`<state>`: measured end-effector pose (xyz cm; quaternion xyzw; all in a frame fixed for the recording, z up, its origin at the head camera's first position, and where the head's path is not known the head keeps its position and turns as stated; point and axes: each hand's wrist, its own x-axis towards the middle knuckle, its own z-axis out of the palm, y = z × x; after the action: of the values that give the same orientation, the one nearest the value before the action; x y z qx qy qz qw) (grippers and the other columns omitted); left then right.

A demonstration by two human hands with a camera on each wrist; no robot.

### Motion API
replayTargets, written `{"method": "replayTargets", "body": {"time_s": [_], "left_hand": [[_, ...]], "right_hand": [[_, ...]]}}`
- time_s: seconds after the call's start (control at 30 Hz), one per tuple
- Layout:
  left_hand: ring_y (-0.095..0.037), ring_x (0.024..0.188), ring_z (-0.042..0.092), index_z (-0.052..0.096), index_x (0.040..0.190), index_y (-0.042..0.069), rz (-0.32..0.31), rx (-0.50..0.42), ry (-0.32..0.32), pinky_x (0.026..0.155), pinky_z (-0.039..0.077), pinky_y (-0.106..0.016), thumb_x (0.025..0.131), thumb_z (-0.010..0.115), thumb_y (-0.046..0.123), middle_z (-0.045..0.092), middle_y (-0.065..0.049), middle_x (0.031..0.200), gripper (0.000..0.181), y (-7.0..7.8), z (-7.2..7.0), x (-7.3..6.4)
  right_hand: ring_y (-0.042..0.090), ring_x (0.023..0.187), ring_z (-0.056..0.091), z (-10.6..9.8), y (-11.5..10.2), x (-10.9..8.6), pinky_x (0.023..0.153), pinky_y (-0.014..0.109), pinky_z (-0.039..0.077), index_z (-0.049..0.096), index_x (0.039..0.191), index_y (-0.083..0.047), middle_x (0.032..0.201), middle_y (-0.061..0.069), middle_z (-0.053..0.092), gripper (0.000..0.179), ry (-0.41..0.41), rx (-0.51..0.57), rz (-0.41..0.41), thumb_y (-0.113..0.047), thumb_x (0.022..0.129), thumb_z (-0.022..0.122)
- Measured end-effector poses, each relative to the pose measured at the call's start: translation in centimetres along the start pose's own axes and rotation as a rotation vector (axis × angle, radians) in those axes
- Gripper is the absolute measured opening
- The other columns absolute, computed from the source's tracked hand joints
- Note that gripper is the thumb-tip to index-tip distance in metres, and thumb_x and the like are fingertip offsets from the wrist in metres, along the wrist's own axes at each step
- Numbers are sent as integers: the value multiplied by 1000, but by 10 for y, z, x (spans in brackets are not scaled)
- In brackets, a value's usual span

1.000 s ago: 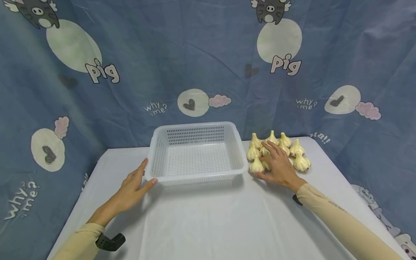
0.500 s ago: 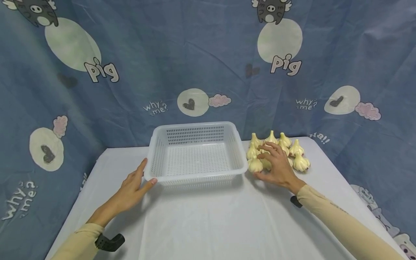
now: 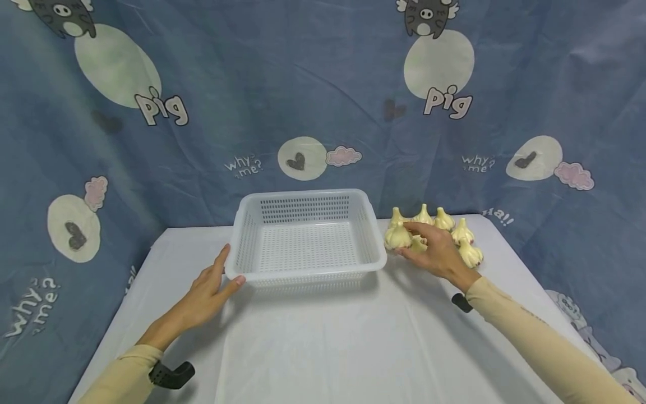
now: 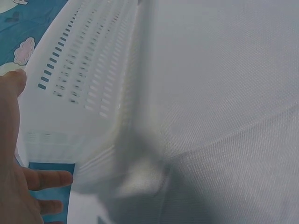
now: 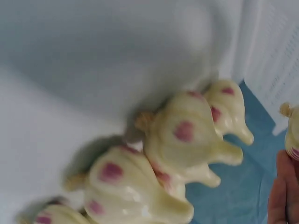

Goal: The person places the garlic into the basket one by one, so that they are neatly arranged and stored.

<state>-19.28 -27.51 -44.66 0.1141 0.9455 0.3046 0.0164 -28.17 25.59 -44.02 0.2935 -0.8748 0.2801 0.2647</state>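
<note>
My right hand (image 3: 435, 248) pinches a pale garlic bulb (image 3: 397, 238) between thumb and fingers, just beyond the basket's right side. At the edge of the right wrist view, the held bulb (image 5: 294, 133) appears apart from the others, above the fingertips. Several more garlic bulbs (image 3: 470, 256) with purple patches stand grouped behind and beside this hand, partly hidden by it. My left hand (image 3: 203, 296) is spread at the front left corner of a white perforated plastic basket (image 3: 308, 276), thumb tip right at the rim, fingers straight along the side. The basket has nothing in it.
A white cloth covers the table (image 3: 323, 342). Behind and at both sides hangs a blue curtain (image 3: 323, 101) printed with pigs and words. The basket stands near the table's back edge, left of the garlic. Dark bands (image 3: 171, 376) circle both wrists.
The right hand has closed its fingers on the front left garlic bulb and raised it away from the group, slightly toward the back. The left hand and basket have stayed in place.
</note>
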Motion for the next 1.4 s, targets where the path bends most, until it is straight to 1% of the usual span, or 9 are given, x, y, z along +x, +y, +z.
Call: {"method": "replayTargets", "body": {"time_s": [0.13,0.3,0.47,0.57,0.73,0.97,1.2,1.3,1.4], "left_hand": [[-61,151,26,-8,171,12,3,5,1,108,28,-84,111,51,50,26,-35,168,92,0,0,0],[-61,152,25,-8,171,14,11,-12,3,109,27,-83,111,51,49,24,-34,169,91,-2,1,2],[-60,152,24,-9,171,14,6,-25,8,110,25,-83,111,51,49,21,-34,171,91,-2,3,1],[-61,152,25,-10,171,14,2,-17,11,110,26,-83,111,50,49,21,-34,170,92,-2,4,0],[-61,152,25,-11,171,15,-5,-16,9,110,26,-83,112,49,50,21,-34,170,91,-2,4,-1],[-61,151,26,-9,172,21,-22,-15,3,108,25,-84,111,50,51,25,-33,169,89,-3,2,-3],[-57,147,36,-5,172,25,-31,18,13,107,27,-84,111,50,53,43,-34,158,87,-4,2,-3],[-56,145,38,-5,172,24,-28,17,17,109,23,-82,111,49,53,48,-35,153,86,-5,4,-3],[-56,144,40,-6,172,25,-33,15,20,109,24,-81,111,48,53,50,-35,150,86,-5,5,-3]], "right_hand": [[32,87,76,-9,4,11,72,50,61,75,124,-1,114,16,79,52,-7,28,35,-14,77,94],[33,88,76,-14,5,25,76,54,60,76,125,-4,114,14,79,50,-29,37,100,-19,80,94],[38,87,78,-10,1,42,80,56,55,75,122,-3,107,18,80,51,35,2,158,-25,80,94],[37,88,78,-6,-3,52,79,54,55,75,122,-3,106,18,80,52,39,22,193,-26,80,95],[38,95,78,1,-11,72,82,55,58,73,129,-4,118,18,78,55,-37,67,224,-28,83,94],[35,98,78,15,-22,106,85,51,59,74,130,-5,115,16,79,55,-102,100,239,-26,83,94],[36,99,77,32,-37,127,87,48,60,75,128,-7,119,15,79,54,-165,187,269,-24,81,96],[33,98,78,39,-43,133,86,47,61,76,128,-8,119,13,79,55,-192,214,286,-24,80,96],[30,97,78,47,-48,139,83,44,62,77,128,-10,119,12,79,54,-228,240,300,-25,80,97]]}}
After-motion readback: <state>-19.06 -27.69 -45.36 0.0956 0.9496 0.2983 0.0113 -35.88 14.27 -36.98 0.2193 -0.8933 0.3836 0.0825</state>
